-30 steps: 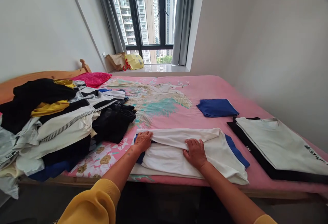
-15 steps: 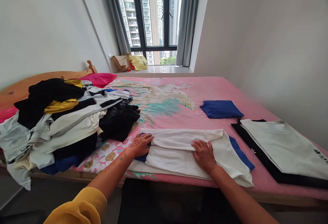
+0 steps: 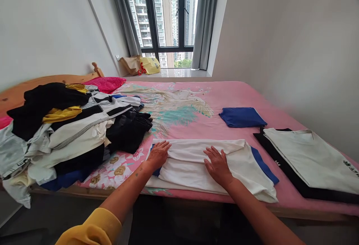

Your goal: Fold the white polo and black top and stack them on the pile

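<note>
A white garment with blue trim [image 3: 238,163] lies partly folded across the near edge of the pink bed [image 3: 196,125]. My left hand [image 3: 159,153] rests flat on its left end, fingers stretched out. My right hand [image 3: 217,164] lies flat on the middle of the white cloth, fingers spread. Neither hand grips anything; both press on the fold.
A heap of unfolded clothes [image 3: 64,129] in black, white and yellow fills the bed's left side. A folded blue piece [image 3: 241,117] and a folded white shirt on a black one [image 3: 308,159] lie to the right. Bags [image 3: 141,65] sit on the window sill.
Both hands have gone from pinching the folded edge to lying flat on the white garment, fingers stretched. The view has shifted slightly.
</note>
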Available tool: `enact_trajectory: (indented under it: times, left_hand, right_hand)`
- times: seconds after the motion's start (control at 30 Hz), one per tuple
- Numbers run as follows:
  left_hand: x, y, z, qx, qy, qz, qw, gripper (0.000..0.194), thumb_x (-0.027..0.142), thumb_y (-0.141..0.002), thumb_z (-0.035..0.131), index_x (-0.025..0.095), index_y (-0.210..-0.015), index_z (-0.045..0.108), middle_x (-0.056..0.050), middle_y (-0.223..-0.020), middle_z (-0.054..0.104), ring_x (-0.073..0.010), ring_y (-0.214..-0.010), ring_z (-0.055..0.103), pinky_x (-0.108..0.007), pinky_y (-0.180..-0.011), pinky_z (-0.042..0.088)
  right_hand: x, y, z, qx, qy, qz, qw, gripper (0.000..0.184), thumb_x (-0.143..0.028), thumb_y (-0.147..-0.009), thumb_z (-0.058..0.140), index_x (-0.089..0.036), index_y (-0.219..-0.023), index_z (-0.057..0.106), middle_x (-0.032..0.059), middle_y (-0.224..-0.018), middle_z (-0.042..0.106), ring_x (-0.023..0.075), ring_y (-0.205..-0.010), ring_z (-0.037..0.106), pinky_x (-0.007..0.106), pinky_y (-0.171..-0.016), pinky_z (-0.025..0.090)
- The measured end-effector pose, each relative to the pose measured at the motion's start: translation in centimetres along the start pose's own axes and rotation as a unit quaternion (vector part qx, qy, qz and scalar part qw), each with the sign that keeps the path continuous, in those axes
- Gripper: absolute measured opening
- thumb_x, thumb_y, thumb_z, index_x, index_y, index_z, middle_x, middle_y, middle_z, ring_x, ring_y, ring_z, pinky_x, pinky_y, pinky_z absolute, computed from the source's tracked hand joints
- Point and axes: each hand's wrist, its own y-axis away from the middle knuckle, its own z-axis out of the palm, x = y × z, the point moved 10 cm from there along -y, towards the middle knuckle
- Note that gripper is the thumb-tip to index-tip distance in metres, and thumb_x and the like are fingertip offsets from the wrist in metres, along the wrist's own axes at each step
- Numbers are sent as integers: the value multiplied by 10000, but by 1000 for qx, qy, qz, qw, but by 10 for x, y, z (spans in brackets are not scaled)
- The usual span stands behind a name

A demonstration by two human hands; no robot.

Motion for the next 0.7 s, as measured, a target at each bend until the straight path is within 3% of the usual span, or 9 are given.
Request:
enact_trajectory:
  times: [0.1,0.2,0.33,0.53,0.7]
  left_hand:
    - [8,1,17,-16,6,-23,1000,454,293,-897,367,234,-1341,442,-57,-1439,407,-216,-1359,291,-477,-1123,150]
    - [-4,10,38,-37,6,-79,996,552,439,-893,354,209,-1394,358,-95,-1478,327,-285,-1370,255,-596,-1087,91]
    - [-17,16,52,-63,8,-108,992,589,501,-891,313,263,-1428,276,-55,-1514,243,-256,-1395,189,-578,-1094,37]
    - [-19,9,53,-81,5,-107,991,582,482,-899,281,251,-1433,266,-53,-1523,212,-239,-1404,155,-567,-1093,26]
    - [-25,5,58,-73,-14,-110,991,590,502,-896,261,271,-1438,243,-25,-1524,212,-227,-1406,150,-566,-1096,39]
  right_hand:
    - [-9,-15,14,-26,16,8,1000,435,-322,-920,316,-194,-1311,458,55,-1424,410,212,-1366,250,480,-1110,98]
    - [1,-15,50,-93,42,38,994,516,-370,-915,326,-152,-1379,380,86,-1472,320,239,-1381,207,491,-1109,87]
    - [15,-4,79,-118,65,51,990,569,-398,-909,319,-147,-1419,312,83,-1502,242,242,-1394,160,489,-1115,6]
    - [13,-7,70,-148,12,68,987,589,-428,-909,301,-152,-1429,290,79,-1521,180,229,-1407,91,476,-1114,-45]
    - [23,-23,56,-161,-39,94,982,584,-477,-920,245,-188,-1424,302,69,-1499,261,216,-1398,143,499,-1109,-9]
